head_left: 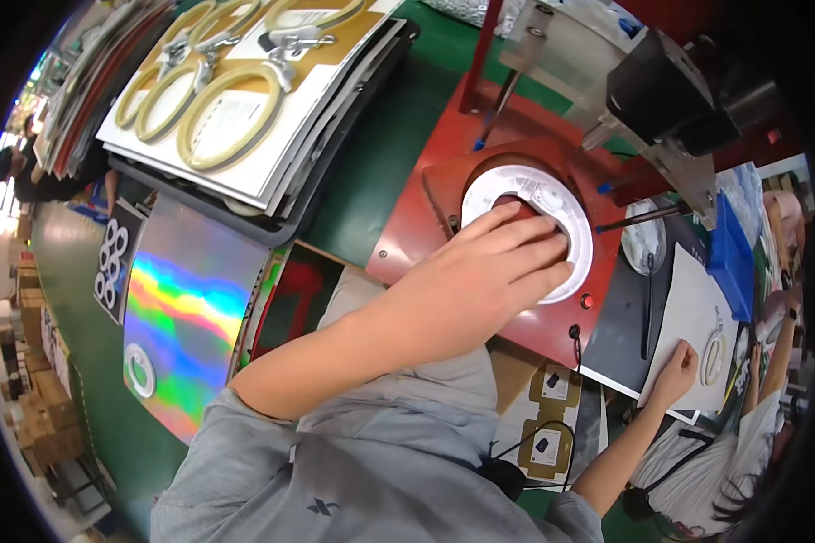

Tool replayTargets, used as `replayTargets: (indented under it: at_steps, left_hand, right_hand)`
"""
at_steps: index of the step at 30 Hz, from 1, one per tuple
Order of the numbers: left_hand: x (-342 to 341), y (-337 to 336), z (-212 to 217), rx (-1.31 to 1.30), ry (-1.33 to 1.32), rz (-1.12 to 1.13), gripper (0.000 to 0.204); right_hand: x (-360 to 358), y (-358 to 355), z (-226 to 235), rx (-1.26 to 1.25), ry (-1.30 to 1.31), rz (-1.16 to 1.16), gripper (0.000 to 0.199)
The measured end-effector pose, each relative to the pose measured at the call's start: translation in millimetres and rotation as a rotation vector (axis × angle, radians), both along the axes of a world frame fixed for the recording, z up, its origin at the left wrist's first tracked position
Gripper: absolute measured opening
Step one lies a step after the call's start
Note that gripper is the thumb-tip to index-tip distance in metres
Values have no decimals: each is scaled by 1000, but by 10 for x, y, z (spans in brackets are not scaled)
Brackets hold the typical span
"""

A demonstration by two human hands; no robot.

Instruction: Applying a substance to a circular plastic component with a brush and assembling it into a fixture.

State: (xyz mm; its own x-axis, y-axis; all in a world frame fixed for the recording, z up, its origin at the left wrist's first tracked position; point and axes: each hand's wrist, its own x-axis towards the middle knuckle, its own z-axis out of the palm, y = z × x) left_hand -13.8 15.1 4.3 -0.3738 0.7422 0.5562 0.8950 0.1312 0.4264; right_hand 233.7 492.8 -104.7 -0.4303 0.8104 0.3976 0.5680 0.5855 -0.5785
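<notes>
My left hand (489, 281) reaches across my body and lies on a flat white ring (570, 213), its fingers spread over the ring's right half and the thumb hidden. The ring sits in a round seat on a red fixture plate (407, 226). My right hand (675, 376) is lower right, fingers bent on the near corner of a white card (693, 303). A small pale ring (715, 357) lies on that card.
A grey and black press head (647, 90) hangs over the fixture. Cards with yellowish hoops (226, 118) are stacked in a black tray at top left. A holographic sheet (181, 308) lies left on the green table (380, 136). A blue bin (729, 262) and another person (743, 443) are at right.
</notes>
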Motion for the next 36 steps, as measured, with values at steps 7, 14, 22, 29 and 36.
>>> replayTargets:
  at_steps: [7, 14, 22, 29, 36]
  left_hand:
    - [-79, -144, -90, -29, -127, 9, 35]
    - [-516, -965, 627, 220, 55, 418, 21]
    - [-1279, -1748, 830, -277, 148, 501, 35]
    - [-1238, -1729, 878, -439, 174, 467, 18]
    - [-611, -1551, 769, -133, -71, 432, 18]
  right_hand:
    - [-60, 19, -65, -14, -3, 15, 30]
    - [178, 210, -74, 6, -46, -15, 35]
    - [36, 198, -137, -14, -9, 21, 37]
    - [64, 193, -120, 3, -12, 26, 36]
    - [-20, -105, 258, 99, 176, -12, 35]
